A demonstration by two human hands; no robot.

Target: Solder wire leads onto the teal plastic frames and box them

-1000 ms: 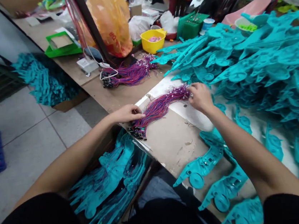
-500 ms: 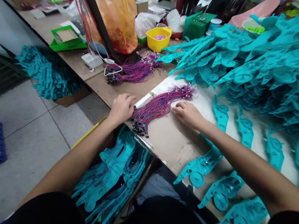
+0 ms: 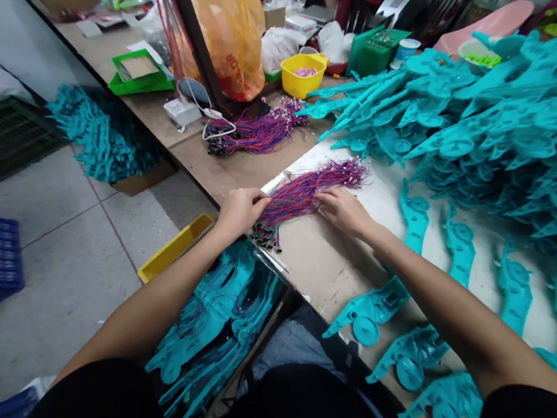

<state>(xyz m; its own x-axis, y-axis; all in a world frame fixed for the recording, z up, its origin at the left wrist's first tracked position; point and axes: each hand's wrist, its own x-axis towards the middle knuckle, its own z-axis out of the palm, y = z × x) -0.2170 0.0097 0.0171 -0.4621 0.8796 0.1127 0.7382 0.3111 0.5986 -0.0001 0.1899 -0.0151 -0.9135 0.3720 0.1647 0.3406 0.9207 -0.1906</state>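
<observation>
A bundle of thin red, blue and purple wires (image 3: 301, 193) lies across the table, with dark connectors (image 3: 265, 236) at its near left end and small pale tips at its far right end. At the bundle's left part, my left hand (image 3: 242, 211) pinches some wires between thumb and fingers. My right hand (image 3: 343, 209) is closed on wires at the bundle's front edge, right of its middle. Exactly how many strands each hand holds is too fine to make out. Right of my right forearm, turquoise plastic parts (image 3: 415, 217) are laid out in rows.
A large heap of turquoise parts (image 3: 489, 118) fills the table's right side. Behind the bundle lie a second wire bundle (image 3: 260, 132), a yellow cup (image 3: 301, 82) and an orange plastic bag (image 3: 229, 40). Below the table edge, a box holds wired turquoise parts (image 3: 209, 311). Another person sits far back.
My left hand has moved right onto the wires, and its fingers have closed. My right hand has shifted slightly left to the bundle and pinches there. The view has shifted a little.
</observation>
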